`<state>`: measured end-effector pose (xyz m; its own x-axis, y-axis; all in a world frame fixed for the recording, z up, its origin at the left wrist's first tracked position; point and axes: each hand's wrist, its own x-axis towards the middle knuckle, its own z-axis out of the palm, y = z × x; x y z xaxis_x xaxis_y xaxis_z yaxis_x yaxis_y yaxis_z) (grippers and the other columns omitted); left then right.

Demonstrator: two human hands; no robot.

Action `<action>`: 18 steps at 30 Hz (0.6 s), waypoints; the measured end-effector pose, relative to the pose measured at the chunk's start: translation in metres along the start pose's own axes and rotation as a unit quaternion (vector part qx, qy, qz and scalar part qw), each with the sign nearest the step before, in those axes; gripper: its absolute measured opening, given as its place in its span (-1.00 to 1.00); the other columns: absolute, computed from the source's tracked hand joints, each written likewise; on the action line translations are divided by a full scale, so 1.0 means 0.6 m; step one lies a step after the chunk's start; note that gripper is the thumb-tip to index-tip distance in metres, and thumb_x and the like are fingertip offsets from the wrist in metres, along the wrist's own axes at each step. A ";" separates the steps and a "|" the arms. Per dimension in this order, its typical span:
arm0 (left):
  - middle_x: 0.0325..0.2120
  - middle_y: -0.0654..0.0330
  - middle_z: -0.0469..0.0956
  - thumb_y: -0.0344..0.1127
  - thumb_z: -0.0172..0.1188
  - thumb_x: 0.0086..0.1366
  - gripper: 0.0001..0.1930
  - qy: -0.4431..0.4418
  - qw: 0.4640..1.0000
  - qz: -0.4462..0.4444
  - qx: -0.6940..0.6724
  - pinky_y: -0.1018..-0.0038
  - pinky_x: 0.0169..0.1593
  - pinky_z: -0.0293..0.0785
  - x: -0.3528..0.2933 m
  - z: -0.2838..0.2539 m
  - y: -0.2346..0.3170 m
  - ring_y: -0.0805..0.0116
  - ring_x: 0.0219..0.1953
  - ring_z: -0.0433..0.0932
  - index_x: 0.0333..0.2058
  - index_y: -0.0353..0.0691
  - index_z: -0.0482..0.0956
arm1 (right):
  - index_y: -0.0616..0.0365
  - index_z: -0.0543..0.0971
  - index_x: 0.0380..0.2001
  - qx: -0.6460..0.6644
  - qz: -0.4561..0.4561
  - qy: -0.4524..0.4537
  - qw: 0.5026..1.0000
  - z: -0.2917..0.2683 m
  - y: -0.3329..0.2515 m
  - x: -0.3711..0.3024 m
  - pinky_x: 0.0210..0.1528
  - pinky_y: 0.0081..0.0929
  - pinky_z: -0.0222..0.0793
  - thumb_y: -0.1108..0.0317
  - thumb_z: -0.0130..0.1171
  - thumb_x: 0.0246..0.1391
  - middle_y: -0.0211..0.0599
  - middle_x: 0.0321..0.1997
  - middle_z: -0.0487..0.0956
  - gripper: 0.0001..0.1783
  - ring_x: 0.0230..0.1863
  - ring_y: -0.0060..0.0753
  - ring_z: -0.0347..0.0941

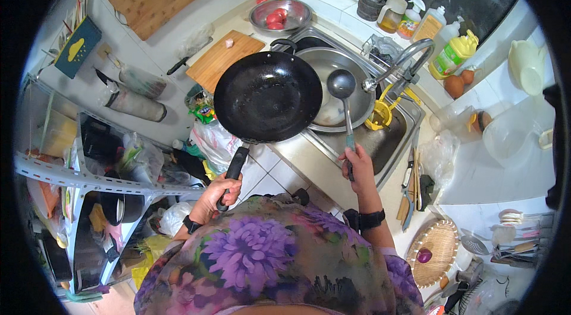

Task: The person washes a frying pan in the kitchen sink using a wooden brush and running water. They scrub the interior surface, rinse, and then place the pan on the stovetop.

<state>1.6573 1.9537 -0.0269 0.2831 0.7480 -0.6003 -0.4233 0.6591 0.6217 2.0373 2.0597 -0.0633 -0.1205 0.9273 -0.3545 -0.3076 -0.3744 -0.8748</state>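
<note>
My left hand [217,198] is wrapped round the long handle of a black wok [267,98], whose dark inside looks wet and shiny. The wok is held between the cutting board and the sink, its far loop handle toward the wall. In my right hand [358,167] is a metal ladle [341,85], gripped by its dark handle, its round bowl away from me. Below the ladle's bowl, a wide metal basin [364,114] with cloudy water sits in the sink [399,147]. The wok covers part of the basin's left side.
A curved faucet [419,47] and a yellow strainer [380,116] are right of the basin. A wooden cutting board [221,56] and a metal bowl [300,14] of tomatoes stand behind the wok. Knives [409,190] lie on the right counter near a wicker basket [437,237]. Shelving [113,179] stands left.
</note>
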 end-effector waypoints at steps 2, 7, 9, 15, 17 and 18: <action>-0.71 0.39 0.27 -0.41 0.13 0.21 -0.86 0.006 1.000 -0.004 0.014 0.64 -0.76 0.04 -0.001 -0.016 0.012 0.66 -0.80 0.17 -0.39 -0.19 0.32 | 0.17 0.36 -0.06 -0.056 0.011 0.060 0.997 -0.003 0.016 0.035 -0.76 -0.58 0.10 0.29 0.06 0.23 -0.32 -0.44 0.49 -0.72 -0.75 -0.60 0.25; -0.71 0.39 0.28 -0.39 0.15 0.23 -0.85 -0.026 0.999 -0.019 0.032 0.65 -0.75 0.09 0.002 -0.053 0.042 0.65 -0.80 0.19 -0.37 -0.19 0.33 | 0.23 0.42 -0.11 -0.383 -0.035 0.162 0.909 -0.021 0.083 0.140 -0.73 -0.48 0.16 0.28 0.06 0.20 -0.24 -0.49 0.49 -0.72 -0.73 -0.50 0.29; -0.71 0.39 0.29 -0.38 0.16 0.23 -0.85 -0.042 0.998 -0.026 0.041 0.65 -0.75 0.10 0.004 -0.066 0.057 0.64 -0.80 0.20 -0.37 -0.19 0.33 | 0.26 0.44 -0.12 -0.498 -0.060 0.184 0.845 -0.020 0.101 0.165 -0.71 -0.44 0.20 0.27 0.05 0.20 -0.20 -0.49 0.50 -0.71 -0.68 -0.45 0.33; -0.71 0.38 0.29 -0.35 0.15 0.22 -0.85 -0.059 0.996 -0.042 0.052 0.63 -0.75 0.09 0.005 -0.082 0.078 0.62 -0.82 0.20 -0.38 -0.19 0.34 | 0.19 0.42 -0.38 0.014 0.148 0.112 0.982 0.010 0.068 0.156 -0.68 -0.50 0.19 0.24 0.02 0.23 -0.28 -0.54 0.47 -0.78 -0.65 -0.47 0.30; -0.72 0.38 0.29 -0.34 0.15 0.21 -0.85 -0.063 0.995 -0.035 0.068 0.63 -0.75 0.08 0.007 -0.082 0.077 0.62 -0.83 0.20 -0.40 -0.18 0.34 | 0.15 0.38 -0.42 0.240 0.174 0.096 0.950 0.015 0.047 0.138 -0.71 -0.54 0.14 0.24 0.02 0.24 -0.31 -0.55 0.45 -0.77 -0.68 -0.49 0.26; -0.72 0.38 0.29 -0.34 0.16 0.21 -0.84 -0.061 0.995 -0.037 0.074 0.64 -0.75 0.08 0.008 -0.082 0.076 0.62 -0.83 0.20 -0.41 -0.18 0.33 | 0.16 0.38 -0.40 0.257 0.178 0.089 0.946 0.016 0.038 0.130 -0.70 -0.57 0.12 0.25 0.02 0.24 -0.31 -0.53 0.46 -0.78 -0.68 -0.52 0.25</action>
<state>1.5969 1.9836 -0.0260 0.4154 0.6945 -0.5875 -0.2689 0.7107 0.6500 2.0115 2.1234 -0.1078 -0.1567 0.7110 -0.6856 -0.7017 -0.5686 -0.4293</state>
